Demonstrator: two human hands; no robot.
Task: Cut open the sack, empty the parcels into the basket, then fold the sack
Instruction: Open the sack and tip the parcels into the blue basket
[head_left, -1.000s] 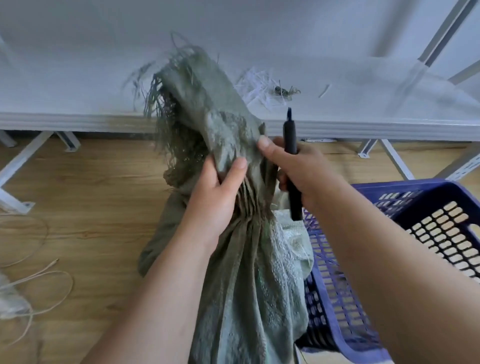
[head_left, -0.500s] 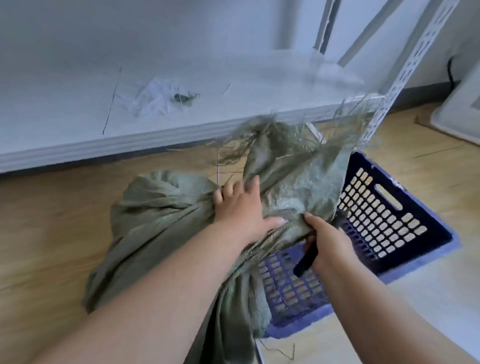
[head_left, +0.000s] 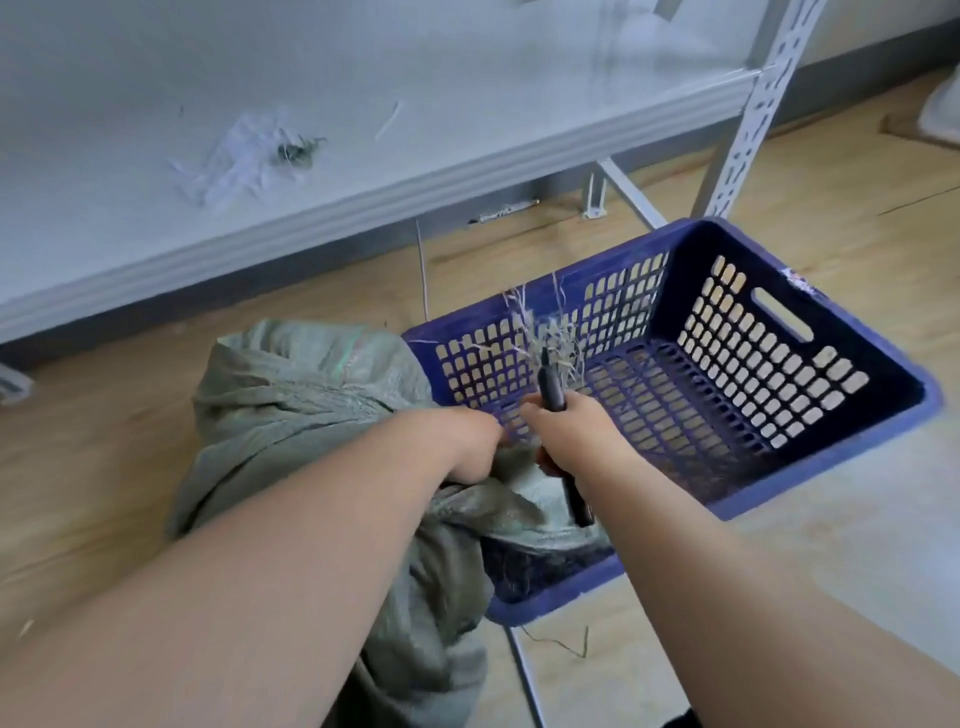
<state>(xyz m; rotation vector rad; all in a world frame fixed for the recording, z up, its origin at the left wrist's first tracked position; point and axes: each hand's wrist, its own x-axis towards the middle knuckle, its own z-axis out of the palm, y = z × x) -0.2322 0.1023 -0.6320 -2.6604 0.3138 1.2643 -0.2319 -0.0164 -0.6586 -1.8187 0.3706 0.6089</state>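
A grey-green woven sack (head_left: 291, 400) lies bulging on the wooden floor, its mouth end draped over the near left rim of a blue slotted plastic basket (head_left: 779, 431). My left hand (head_left: 467, 441) grips the bunched sack fabric at the rim. My right hand (head_left: 566, 431) holds a black cutter (head_left: 551, 384) together with the sack's frayed edge, loose threads sticking up above the blade. No parcels show; the basket's inside holds nothing visible.
A white shelf board (head_left: 363, 171) with thread scraps runs across the back, its perforated upright (head_left: 748, 119) standing just behind the basket. A metal brace (head_left: 628, 197) angles to the floor there. A pale mat (head_left: 779, 561) lies under the basket's right side.
The sack's frayed top came down from in front of me, to the right and into the basket. Both hands followed it, and the view swung right over the basket.
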